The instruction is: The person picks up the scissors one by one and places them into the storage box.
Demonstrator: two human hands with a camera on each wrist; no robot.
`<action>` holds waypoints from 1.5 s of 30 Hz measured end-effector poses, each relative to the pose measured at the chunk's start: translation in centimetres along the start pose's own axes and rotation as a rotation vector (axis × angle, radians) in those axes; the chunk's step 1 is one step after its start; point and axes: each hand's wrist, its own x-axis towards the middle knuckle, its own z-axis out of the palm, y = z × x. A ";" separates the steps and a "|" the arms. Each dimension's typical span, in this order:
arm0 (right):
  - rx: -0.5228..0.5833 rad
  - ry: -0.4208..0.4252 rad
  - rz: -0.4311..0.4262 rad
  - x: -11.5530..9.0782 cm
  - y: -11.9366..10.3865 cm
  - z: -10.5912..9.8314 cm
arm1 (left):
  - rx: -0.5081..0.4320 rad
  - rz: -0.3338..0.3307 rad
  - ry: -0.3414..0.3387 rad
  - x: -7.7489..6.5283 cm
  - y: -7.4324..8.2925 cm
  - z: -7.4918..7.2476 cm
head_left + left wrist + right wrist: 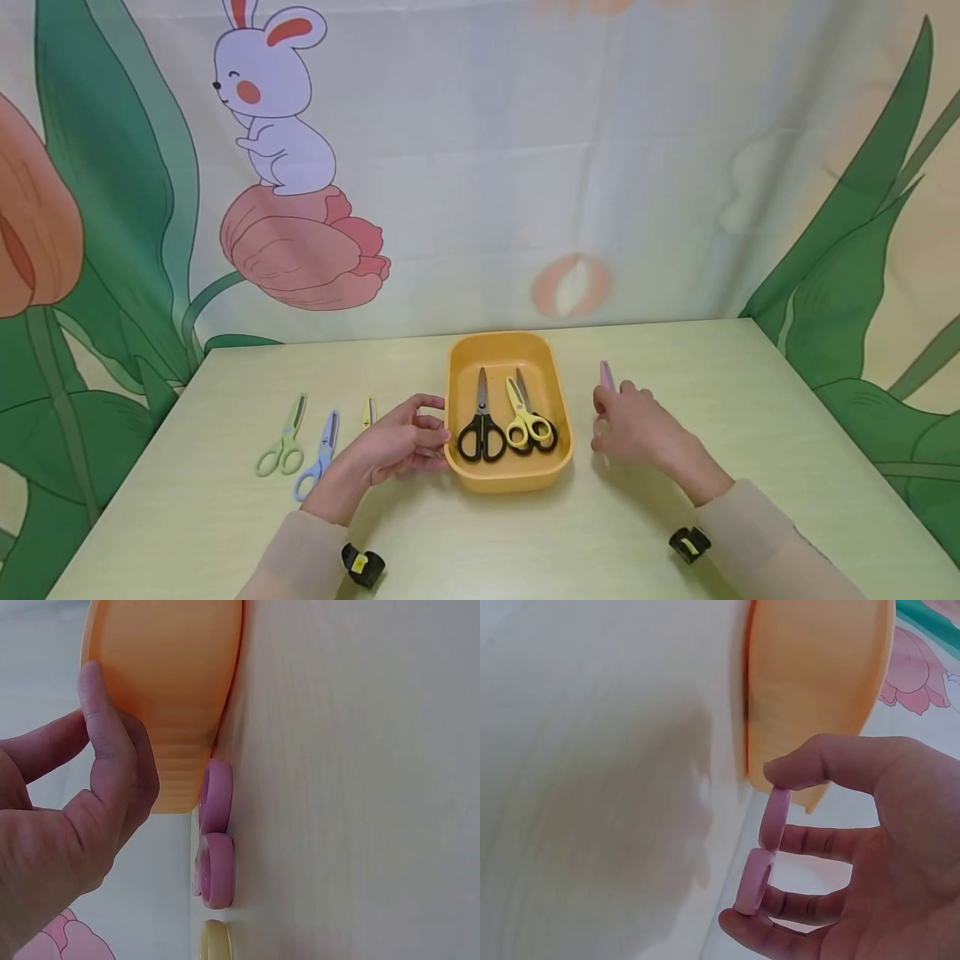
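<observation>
In the head view my right hand holds pink scissors by the handles, to the right of an orange bin. The right wrist view shows both pink finger loops between the thumb and fingers, above the table. My left hand is at the bin's left side, its fingertips touching the wall near the rim with fingers bent loosely. Inside the bin lie black scissors and yellow scissors, the yellow ones overlapping another black pair. Behind the left hand, another pink pair's handles rest on the table.
Left of the bin, green scissors, blue scissors and yellow scissors lie on the pale table, the last two partly hidden by the left arm and hand. A printed curtain hangs behind the table's back edge.
</observation>
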 end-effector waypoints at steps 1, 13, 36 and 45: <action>-0.002 0.004 -0.002 0.0 0.0 -0.1 | -0.001 0.001 -0.001 0.0 0.0 0.0; -0.019 0.044 -0.027 0.2 -0.5 -0.9 | -0.003 -0.001 -0.001 0.0 0.0 0.0; -0.041 0.167 -0.153 0.7 -2.8 -2.1 | 0.008 0.007 0.025 0.1 0.0 0.1; -0.028 0.129 -0.159 1.2 -5.1 -2.0 | 0.007 0.013 0.029 0.3 -0.2 0.1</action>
